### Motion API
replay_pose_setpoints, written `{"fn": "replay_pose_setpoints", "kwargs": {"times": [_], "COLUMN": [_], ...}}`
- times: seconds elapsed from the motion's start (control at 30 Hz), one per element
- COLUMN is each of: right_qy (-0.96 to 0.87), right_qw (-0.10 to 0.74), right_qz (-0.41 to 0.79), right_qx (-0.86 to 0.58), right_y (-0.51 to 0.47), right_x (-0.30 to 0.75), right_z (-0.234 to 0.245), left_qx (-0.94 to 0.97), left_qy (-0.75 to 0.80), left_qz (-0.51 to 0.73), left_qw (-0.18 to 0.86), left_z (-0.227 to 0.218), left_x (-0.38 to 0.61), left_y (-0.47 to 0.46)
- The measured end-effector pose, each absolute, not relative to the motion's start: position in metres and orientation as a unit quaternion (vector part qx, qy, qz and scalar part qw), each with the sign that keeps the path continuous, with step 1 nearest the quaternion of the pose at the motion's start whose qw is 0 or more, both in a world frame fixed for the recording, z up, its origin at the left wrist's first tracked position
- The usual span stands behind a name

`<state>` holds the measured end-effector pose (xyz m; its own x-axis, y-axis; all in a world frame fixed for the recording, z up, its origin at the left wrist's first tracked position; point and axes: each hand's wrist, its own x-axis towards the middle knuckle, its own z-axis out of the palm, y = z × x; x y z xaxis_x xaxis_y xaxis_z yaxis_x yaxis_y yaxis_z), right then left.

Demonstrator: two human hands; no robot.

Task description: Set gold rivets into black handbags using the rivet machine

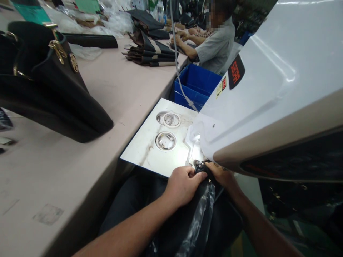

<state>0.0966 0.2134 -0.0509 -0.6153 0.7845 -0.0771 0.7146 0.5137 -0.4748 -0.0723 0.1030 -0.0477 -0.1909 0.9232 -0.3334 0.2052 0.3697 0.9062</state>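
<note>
My left hand is closed, thumb and fingers gripping a black leather bag piece at the front of the white machine. My right hand pinches the same piece from the other side, partly in shadow under the machine's overhang. Clear plastic film trails from the piece down over my lap. A small bright metal detail shows on the leather, close to my left thumb. The piece's far end lies against the machine's lit working area, and what it touches there is hidden.
A pale machine bed with round cut-outs lies just ahead. On the table at left stands a black handbag with gold fittings. Farther off are stacked dark leather pieces, a blue bin and a seated co-worker.
</note>
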Motion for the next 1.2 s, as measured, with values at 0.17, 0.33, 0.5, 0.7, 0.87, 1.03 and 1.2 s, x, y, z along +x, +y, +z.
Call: {"fn": "replay_pose_setpoints", "kwargs": {"times": [0.17,0.33,0.5,0.7,0.87,1.03,1.2], "right_qy": [-0.863,-0.87,-0.865,-0.861,-0.862,-0.862,-0.864], "right_qw": [0.079,0.071,0.088,0.088,0.063,0.05,0.058], "right_qz": [0.242,0.204,0.189,0.195,0.206,0.216,0.216], "right_qx": [-0.437,-0.444,-0.457,-0.462,-0.459,-0.455,-0.452], "right_y": [0.208,0.214,0.22,0.226,0.224,0.222,0.223], "right_x": [0.097,0.098,0.094,0.088,0.092,0.094,0.091], "right_z": [-0.05,-0.064,-0.073,-0.072,-0.076,-0.078,-0.075], "left_qx": [0.419,0.422,0.418,0.423,0.426,0.428,0.426], "left_qy": [0.675,0.678,0.676,0.67,0.672,0.676,0.675], "left_qz": [0.38,0.386,0.393,0.395,0.392,0.389,0.389], "left_qw": [0.473,0.462,0.462,0.466,0.462,0.457,0.46], "left_z": [-0.047,-0.048,-0.05,-0.054,-0.053,-0.047,-0.048], "left_x": [-0.074,-0.078,-0.081,-0.084,-0.083,-0.084,-0.083], "left_y": [0.099,0.1,0.101,0.104,0.103,0.103,0.104]}}
